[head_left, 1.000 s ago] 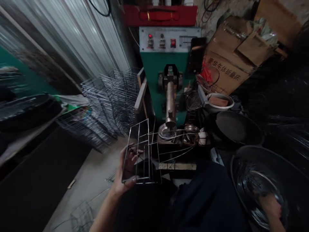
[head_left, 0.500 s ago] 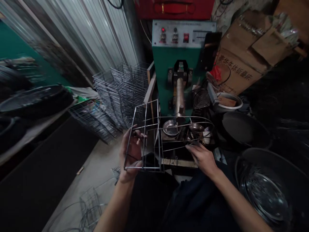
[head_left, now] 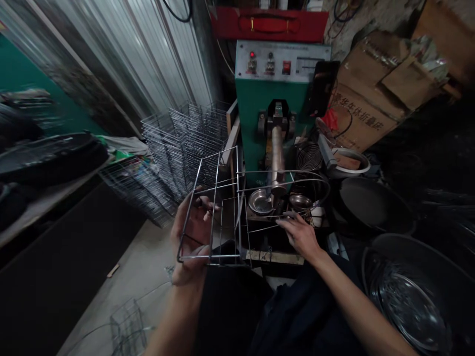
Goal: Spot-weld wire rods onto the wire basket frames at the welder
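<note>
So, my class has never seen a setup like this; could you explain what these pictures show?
There is no robot: a person works with two bare hands, filmed by a camera worn on the head, looking forward and down. The left hand holds a wire frame. The right hand is at the long wires running from it; whether it grips them is unclear. Ahead stands a green machine with a metal arm; small metal dishes sit near the arm's end. Wire racks stand to the left, dark pans to the right.

Left hand (head_left: 196, 230) cupped, palm inward, right forearm (head_left: 345, 287) angled inward, right hand (head_left: 301, 236) apparently pinching
</note>
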### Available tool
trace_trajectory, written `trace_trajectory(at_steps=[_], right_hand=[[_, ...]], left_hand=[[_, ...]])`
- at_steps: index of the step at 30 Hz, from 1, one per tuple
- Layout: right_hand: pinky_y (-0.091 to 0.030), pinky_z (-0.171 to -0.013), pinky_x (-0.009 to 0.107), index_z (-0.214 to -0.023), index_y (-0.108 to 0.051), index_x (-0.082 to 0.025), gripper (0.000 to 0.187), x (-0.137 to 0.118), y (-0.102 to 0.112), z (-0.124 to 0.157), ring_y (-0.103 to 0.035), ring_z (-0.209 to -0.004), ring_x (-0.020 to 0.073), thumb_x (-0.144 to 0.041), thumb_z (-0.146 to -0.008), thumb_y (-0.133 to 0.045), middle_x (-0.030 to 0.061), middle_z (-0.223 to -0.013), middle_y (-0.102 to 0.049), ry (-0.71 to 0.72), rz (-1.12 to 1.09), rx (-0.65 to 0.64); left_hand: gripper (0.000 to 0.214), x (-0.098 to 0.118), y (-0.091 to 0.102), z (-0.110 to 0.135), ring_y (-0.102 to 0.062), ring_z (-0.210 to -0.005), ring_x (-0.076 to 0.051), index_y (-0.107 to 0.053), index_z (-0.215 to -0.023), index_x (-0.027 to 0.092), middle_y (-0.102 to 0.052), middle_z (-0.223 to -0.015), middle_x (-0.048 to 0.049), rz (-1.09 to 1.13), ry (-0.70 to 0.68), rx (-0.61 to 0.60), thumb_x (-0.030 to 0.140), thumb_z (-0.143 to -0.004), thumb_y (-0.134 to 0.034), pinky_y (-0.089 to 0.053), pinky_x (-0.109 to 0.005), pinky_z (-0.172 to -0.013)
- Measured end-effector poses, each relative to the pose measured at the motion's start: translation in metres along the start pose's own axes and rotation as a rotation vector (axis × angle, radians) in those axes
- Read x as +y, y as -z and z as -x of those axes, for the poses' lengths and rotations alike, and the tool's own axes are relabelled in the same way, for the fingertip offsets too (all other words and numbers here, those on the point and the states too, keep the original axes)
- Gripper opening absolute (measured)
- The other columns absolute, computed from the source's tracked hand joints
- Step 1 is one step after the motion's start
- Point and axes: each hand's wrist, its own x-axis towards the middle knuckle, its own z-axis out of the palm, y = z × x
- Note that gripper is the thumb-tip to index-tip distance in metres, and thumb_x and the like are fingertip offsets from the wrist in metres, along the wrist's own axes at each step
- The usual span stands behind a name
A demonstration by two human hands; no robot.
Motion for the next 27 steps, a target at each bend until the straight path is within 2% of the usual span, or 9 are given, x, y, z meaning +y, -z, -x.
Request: trace_trajectory(at_steps=[3,11,17,20,27], right_hand=[[-0.062,-0.091,0.038,-0.125,-0.075,-0.026,0.041,0.001,0.001,-0.004,-0.066,-0.12,0.0251,-0.004,-0.095,-0.056,0.0069,-0.108,-0.079,-0.021,-0.036,0.033],[-0.058,-0.098,0.041,-0.124,-0.075,-0.027,0.036,0.002,0.007,-0.011,-0.068,-0.113,0.0241,-0.008,-0.099,-0.056,0.0061,-0.109,-0.079,0.01,-0.082,0.034],[-0.06,-0.088,0.037,-0.121,-0.075,-0.027,0.035,0.002,0.006,-0.017,-0.067,-0.11,0.0259,-0.007,-0.097,-0.059,0.0056,-0.102,-0.079,-0.025,-0.038,-0.037],[-0.059,-0.09,0.037,-0.122,-0.075,-0.028,0.037,0.002,0.006,-0.02,-0.067,-0.11,0.0254,-0.007,-0.096,-0.059,0.0046,-0.102,-0.079,-0.024,-0.043,-0.038],[-0.06,-0.088,0.037,-0.119,-0.076,-0.028,0.033,0.001,0.011,-0.028,-0.067,-0.114,0.0269,-0.009,-0.096,-0.062,0.0057,-0.104,-0.079,-0.018,-0.039,-0.026]], left_hand=[[0.085,0.002,-0.002,0.001,-0.054,-0.106,-0.027,-0.071,-0.129,0.027,-0.06,-0.118,-0.0093,-0.005,-0.013,0.039,0.051,-0.051,-0.094,-0.053,-0.039,-0.098],[0.084,0.003,-0.001,-0.006,-0.055,-0.104,-0.029,-0.074,-0.124,0.03,-0.06,-0.123,-0.0093,-0.008,-0.016,0.084,0.051,-0.046,-0.096,-0.053,-0.044,-0.095],[0.092,0.003,-0.008,-0.003,-0.055,-0.105,-0.028,-0.07,-0.134,0.02,-0.062,-0.116,-0.0114,0.012,-0.07,0.071,0.05,-0.051,-0.094,-0.053,-0.037,-0.094],[0.092,0.004,-0.009,-0.004,-0.055,-0.105,-0.027,-0.069,-0.135,0.019,-0.063,-0.114,-0.0109,0.029,-0.073,0.065,0.043,-0.05,-0.095,-0.053,-0.035,-0.093],[0.081,0.01,-0.01,-0.006,-0.055,-0.107,-0.025,-0.075,-0.123,0.019,-0.063,-0.114,-0.0103,0.038,-0.116,0.095,0.04,-0.048,-0.097,-0.052,-0.032,-0.096]])
